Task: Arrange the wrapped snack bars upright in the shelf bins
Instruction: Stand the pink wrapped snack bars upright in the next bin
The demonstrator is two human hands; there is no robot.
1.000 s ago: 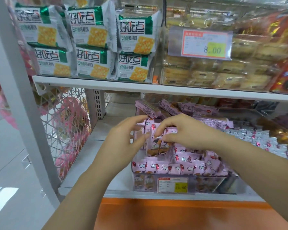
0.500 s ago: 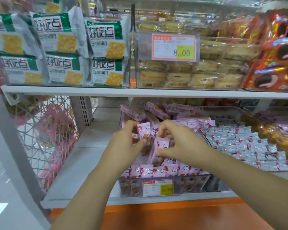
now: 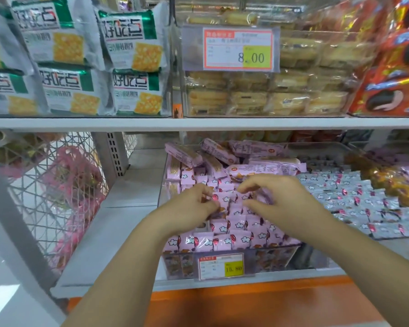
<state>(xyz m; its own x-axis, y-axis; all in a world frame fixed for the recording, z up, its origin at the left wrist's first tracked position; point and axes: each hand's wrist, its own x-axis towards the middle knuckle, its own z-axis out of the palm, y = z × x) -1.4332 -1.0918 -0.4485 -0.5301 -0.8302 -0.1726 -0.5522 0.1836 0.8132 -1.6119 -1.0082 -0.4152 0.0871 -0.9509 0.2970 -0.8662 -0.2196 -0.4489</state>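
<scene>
Pink wrapped snack bars (image 3: 234,239) stand upright in rows in a clear shelf bin (image 3: 276,256) on the lower shelf. More pink bars (image 3: 220,152) lie flat in a loose heap at the bin's back. My left hand (image 3: 187,212) reaches into the middle rows, its curled fingertips pinching the top of an upright bar. My right hand (image 3: 283,201) hovers just to the right, with thumb and forefinger curled round the tops of bars in the same rows. The bars under both palms are hidden.
A price tag (image 3: 220,265) hangs on the bin's front. Silver-wrapped bars (image 3: 364,201) fill the bin to the right. The upper shelf edge (image 3: 198,125) hangs close overhead, holding green cracker packs (image 3: 128,55) and pastries. A wire mesh panel (image 3: 52,185) closes the left side.
Both hands have sunk lower into the rows. The bar my right hand held up now stands down among the others. The view has shifted right.
</scene>
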